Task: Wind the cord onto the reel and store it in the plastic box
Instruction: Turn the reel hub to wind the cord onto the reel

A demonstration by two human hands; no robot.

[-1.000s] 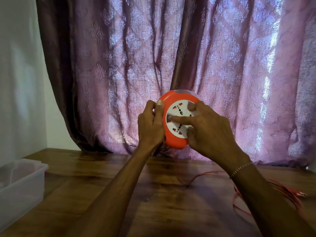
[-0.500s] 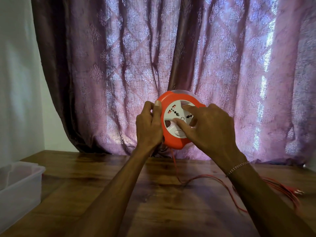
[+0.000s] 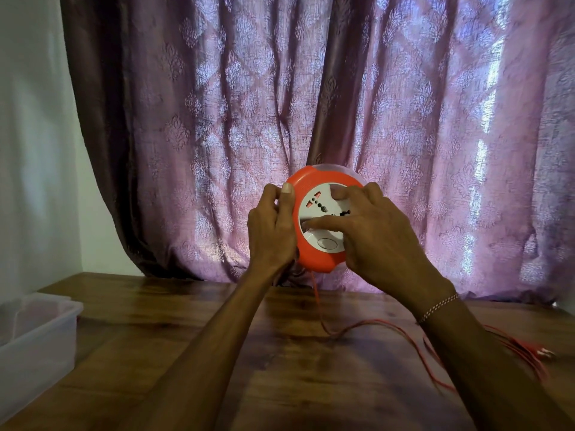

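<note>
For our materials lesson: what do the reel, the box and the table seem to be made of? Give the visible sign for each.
Reel: probably moulded plastic, smooth orange rim with slight sheen, white socket face.
Box: likely translucent plastic; cloudy walls let light through.
Table: wood or wood-look laminate; brown grain, glossy reflections. Which one cannot be told.

The reel [image 3: 320,225] is round and orange with a white face full of plug holes. It is held up on its edge above the table. The thin red cord [image 3: 389,325] hangs down from it and trails away right. The see-through plastic box [image 3: 37,340] sits far left.
</note>
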